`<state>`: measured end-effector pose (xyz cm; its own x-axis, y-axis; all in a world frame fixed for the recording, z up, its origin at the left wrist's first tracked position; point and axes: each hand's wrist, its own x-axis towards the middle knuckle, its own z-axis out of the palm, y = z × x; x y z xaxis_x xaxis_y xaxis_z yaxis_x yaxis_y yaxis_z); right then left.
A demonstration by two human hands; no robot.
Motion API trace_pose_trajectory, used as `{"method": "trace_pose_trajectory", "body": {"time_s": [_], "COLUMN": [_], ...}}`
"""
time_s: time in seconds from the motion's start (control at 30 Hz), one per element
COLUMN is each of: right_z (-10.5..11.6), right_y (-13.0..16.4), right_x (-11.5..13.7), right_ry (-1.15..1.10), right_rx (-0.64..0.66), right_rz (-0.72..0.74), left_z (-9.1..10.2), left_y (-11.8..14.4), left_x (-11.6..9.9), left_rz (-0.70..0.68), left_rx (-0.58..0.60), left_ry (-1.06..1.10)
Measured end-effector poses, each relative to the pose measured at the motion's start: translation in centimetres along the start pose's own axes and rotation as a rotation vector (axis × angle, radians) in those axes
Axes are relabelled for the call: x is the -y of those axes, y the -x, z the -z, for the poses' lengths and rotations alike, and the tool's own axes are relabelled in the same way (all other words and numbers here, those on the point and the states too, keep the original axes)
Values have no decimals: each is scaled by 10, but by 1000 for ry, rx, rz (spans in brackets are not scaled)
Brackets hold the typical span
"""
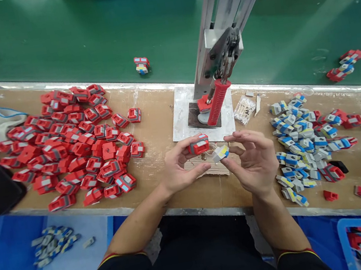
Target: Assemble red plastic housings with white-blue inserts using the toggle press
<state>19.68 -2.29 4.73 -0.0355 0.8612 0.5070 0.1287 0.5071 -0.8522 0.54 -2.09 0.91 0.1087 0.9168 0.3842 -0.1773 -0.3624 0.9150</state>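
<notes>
Both hands raised over worktop [159, 129] edge: left hand [179, 169] fingers grip red part [198, 144], right hand [255, 159] pinches blue-yellow insert [221, 153]. Mating step; next, align insert with red part.

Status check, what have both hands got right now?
Left hand fingers pinch a red piece. Right hand fingers pinch a blue-yellow piece. Pieces apart, above the bench edge. Nothing between them.
</notes>
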Motion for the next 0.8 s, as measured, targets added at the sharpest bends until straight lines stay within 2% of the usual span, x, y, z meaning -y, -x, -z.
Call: {"method": "trace_pose_trajectory", "body": {"time_s": [0.1, 0.23, 0.3, 0.43, 0.57, 0.67, 0.8], "right_z": [15, 43, 48, 28, 4, -1, 1], "right_y": [-4, -6, -4, 2, 5, 6, 5], "right_x": [-2, -8, -8, 3, 12, 11, 10], "right_ry": [34, 70, 57, 86, 175, 236, 223], "right_rx": [-39, -134, -141, -41, 79, 106, 131], "right_rz": [9, -60, -84, -54, 67, 99, 42], "left_z": [3, 7, 7, 2, -1, -1, -1], "left_y": [0, -2, -2, 1, 5, 6, 4], "left_x": [0, 0, -1, 0, 2, 2, 0], "left_rz": [68, 146, 147, 73, -80, -160, -267], "left_rx": [-17, -34, -20, 16, 54, 76, 59], "left_ry": [35, 73, 90, 29, -105, -233, -350]}}
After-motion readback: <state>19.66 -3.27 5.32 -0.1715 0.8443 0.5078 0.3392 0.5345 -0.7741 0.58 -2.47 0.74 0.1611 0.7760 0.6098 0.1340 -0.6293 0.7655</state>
